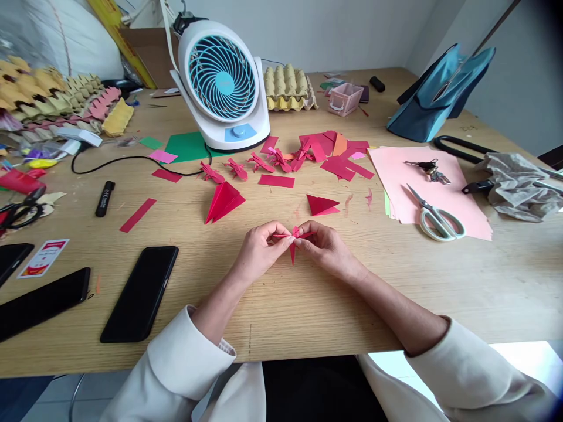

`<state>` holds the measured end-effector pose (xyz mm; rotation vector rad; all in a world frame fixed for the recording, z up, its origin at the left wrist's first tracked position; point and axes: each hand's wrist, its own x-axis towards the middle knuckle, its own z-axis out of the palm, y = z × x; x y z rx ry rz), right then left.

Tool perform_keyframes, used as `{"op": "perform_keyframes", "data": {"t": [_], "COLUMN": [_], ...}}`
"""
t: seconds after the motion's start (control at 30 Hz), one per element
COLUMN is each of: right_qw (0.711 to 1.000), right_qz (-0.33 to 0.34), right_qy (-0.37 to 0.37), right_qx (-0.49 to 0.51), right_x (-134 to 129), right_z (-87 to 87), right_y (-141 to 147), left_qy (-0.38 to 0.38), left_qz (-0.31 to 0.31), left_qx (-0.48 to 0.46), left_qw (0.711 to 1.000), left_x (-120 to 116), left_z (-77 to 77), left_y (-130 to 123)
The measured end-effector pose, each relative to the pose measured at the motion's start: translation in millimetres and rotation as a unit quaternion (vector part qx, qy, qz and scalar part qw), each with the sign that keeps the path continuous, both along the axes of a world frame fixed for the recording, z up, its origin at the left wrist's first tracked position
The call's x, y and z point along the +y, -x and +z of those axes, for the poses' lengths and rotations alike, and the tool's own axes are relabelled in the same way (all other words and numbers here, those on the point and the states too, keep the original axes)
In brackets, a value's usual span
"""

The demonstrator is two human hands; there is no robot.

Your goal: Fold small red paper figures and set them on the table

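Observation:
Between my two hands is a small red folded paper piece point(293, 253), with one point hanging down and thin arms reaching to each side. My left hand point(262, 249) pinches its left side between thumb and fingers. On its right side, the thumb and fingers of my right hand point(326, 246) are closed in the same way. Just beyond my hands lie a red folded triangle point(322, 205) and a larger red folded piece point(223, 202). Several small red folded figures point(237, 169) form a row farther back, beside a pile of red paper pieces point(338, 164).
A white fan point(224, 82) stands at the back. Scissors point(440, 220) lie on pink sheets point(396, 176) at the right, near a blue bag point(422, 111). A black phone point(139, 293) and a marker point(105, 199) are at the left.

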<state>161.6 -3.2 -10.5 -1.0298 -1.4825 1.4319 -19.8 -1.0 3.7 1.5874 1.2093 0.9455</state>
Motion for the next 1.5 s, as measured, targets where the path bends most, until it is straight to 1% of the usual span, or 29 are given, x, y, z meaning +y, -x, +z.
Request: {"op": "perform_keyframes", "data": {"t": [0.1,0.23,0.4,0.47,0.53,0.6,0.7,0.77,0.8,0.83,0.87,0.93,0.97,1.03,1.1,1.17,1.23,1.4,1.5], "right_qw": [1.0,0.999,0.999,0.999,0.999,0.999,0.999,0.999,0.999,0.998,0.996,0.985,0.976,0.959,0.945,0.937,0.934,0.938,0.94], "right_qz": [0.0,-0.001,0.013,0.015,0.017,0.023,0.034,0.033,0.027,0.017,0.004,-0.022,-0.034,-0.05,-0.054,-0.048,-0.036,-0.013,-0.006], "right_qy": [-0.002,0.025,0.049,0.046,0.041,0.031,0.011,0.017,0.032,0.054,0.08,0.137,0.162,0.203,0.234,0.252,0.258,0.246,0.239], "right_qx": [0.02,0.02,-0.014,-0.02,-0.024,-0.034,-0.04,-0.026,-0.011,0.011,0.039,0.108,0.142,0.192,0.221,0.238,0.247,0.245,0.243], "right_x": [2.5,4.2,2.3,1.4,0.7,0.1,-0.5,-0.4,0.0,0.7,1.5,3.4,4.4,5.6,5.7,5.0,3.8,1.6,0.8], "right_z": [-0.3,1.6,8.9,10.9,11.5,11.2,10.9,11.3,11.5,11.8,11.9,12.1,12.2,12.4,12.7,13.0,12.9,11.2,10.0], "right_y": [-0.7,-1.9,-3.1,-3.3,-3.3,-3.3,-3.3,-3.6,-3.9,-4.3,-4.9,-6.1,-6.7,-7.5,-7.5,-6.6,-5.2,-2.6,-2.1], "left_qy": [0.004,0.022,-0.026,-0.023,0.013,0.072,0.162,0.187,0.179,0.151,0.106,-0.025,-0.099,-0.225,-0.306,-0.346,-0.373,-0.423,-0.441], "left_qz": [0.0,-0.003,-0.001,-0.004,-0.01,-0.026,-0.047,-0.044,-0.034,-0.018,0.001,0.03,0.03,0.003,-0.027,-0.037,-0.032,-0.034,-0.042], "left_qx": [-0.011,-0.03,0.009,0.018,0.004,-0.028,-0.083,-0.108,-0.116,-0.116,-0.105,-0.044,0.001,0.094,0.15,0.174,0.187,0.22,0.23], "left_qw": [1.0,0.999,1.0,1.0,1.0,0.997,0.982,0.975,0.976,0.982,0.989,0.998,0.995,0.97,0.94,0.921,0.908,0.878,0.867], "left_x": [-1.6,-2.0,-2.6,-3.0,-3.2,-3.3,-3.5,-3.2,-2.9,-2.5,-2.2,-1.9,-2.1,-3.5,-5.5,-7.3,-8.6,-9.3,-9.3], "left_z": [2.7,1.5,-1.8,-2.1,-1.5,0.0,2.9,4.3,4.7,4.9,4.9,4.5,4.2,3.6,2.9,2.5,2.6,5.1,6.9], "left_y": [-0.8,-1.9,-1.9,-1.5,-1.4,-1.9,-2.8,-2.7,-2.4,-1.8,-1.2,-0.3,-0.1,-0.7,-1.8,-2.6,-2.3,0.3,0.8]}}
